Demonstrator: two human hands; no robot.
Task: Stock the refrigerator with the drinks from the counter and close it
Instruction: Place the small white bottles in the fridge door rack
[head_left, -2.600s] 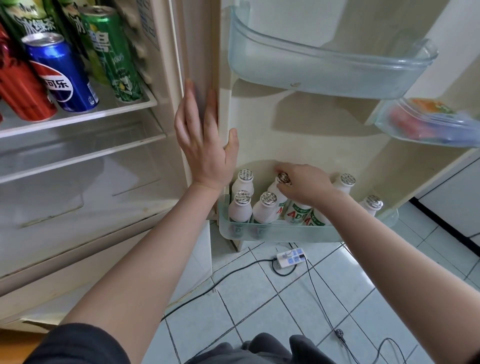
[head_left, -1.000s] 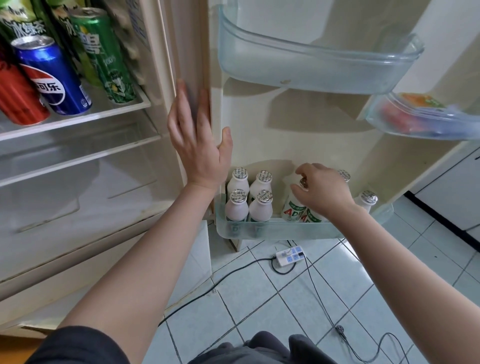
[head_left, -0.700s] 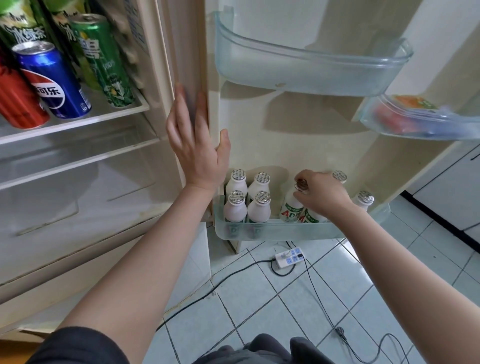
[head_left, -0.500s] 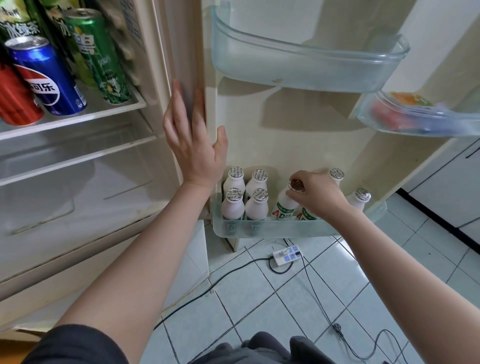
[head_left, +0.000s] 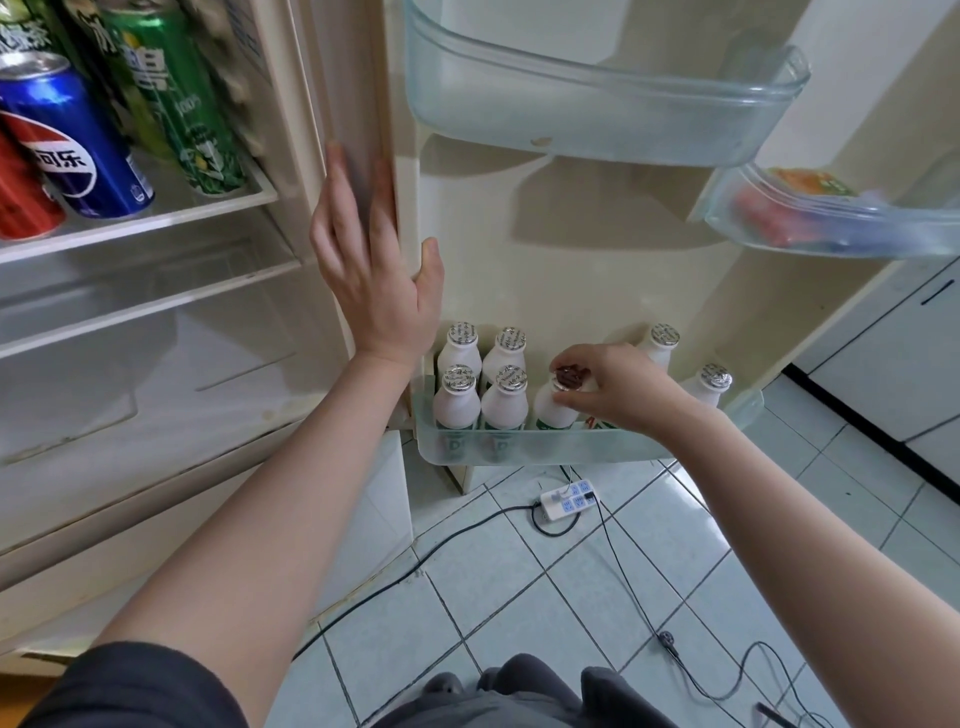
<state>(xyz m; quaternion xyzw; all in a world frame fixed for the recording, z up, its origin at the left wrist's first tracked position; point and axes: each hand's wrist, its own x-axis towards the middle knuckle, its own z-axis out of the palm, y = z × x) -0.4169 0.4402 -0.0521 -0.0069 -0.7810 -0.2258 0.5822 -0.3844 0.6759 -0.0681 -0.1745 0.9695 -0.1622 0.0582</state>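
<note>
left hand (head_left: 371, 270): fingers straight, flat on the smooth cream fridge frame (head_left: 322, 78), centre of frame
right hand (head_left: 615, 387): I see thumb and fingertips pinching the foil-capped neck of a bottle (head_left: 553, 413)
bottle: matte white plastic, rounded, sits in the translucent lower door bin (head_left: 571, 449), centre-right
neighbours: four matching bottles (head_left: 480, 382) in a square block just left of it
upper left: glossy blue can (head_left: 67, 140), green can (head_left: 176, 104) on shelf (head_left: 156, 221)

A dark charcoal short sleeve (head_left: 140, 686) covers the upper left arm, its hem curving across it; the left forearm (head_left: 270, 519) and right forearm (head_left: 805, 545) are bare. At the bottom edge sit folds of dark grey fabric, probably trousers (head_left: 519, 699)
</note>
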